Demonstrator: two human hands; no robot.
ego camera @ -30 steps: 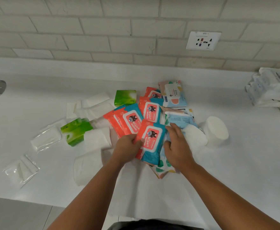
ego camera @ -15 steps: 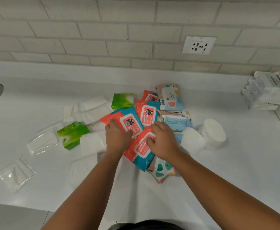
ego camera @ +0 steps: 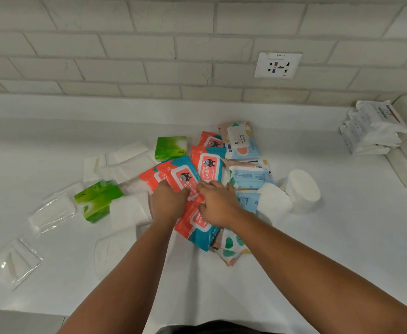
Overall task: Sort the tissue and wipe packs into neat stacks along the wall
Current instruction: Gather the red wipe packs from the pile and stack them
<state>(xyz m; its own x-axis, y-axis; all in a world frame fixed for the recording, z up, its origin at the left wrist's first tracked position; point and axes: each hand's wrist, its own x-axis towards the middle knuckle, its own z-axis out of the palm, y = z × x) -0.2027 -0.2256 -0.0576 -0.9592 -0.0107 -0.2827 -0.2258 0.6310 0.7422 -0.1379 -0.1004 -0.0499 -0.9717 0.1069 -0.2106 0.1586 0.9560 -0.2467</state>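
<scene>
Orange-and-teal wipe packs (ego camera: 206, 162) are heaped mid-counter (ego camera: 318, 249), well apart from the wall (ego camera: 125, 44). The nearest pack (ego camera: 195, 231) is covered by the right hand (ego camera: 218, 204), fingers bent. The upper pack (ego camera: 178, 174) is touched by the left hand (ego camera: 167, 203), fingers curled. Whether either pack is gripped cannot be told.

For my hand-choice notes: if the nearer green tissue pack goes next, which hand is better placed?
Left, probably. The left hand is nearer the green tissue pack; the right hand, farther right, would have to cross it.
</scene>
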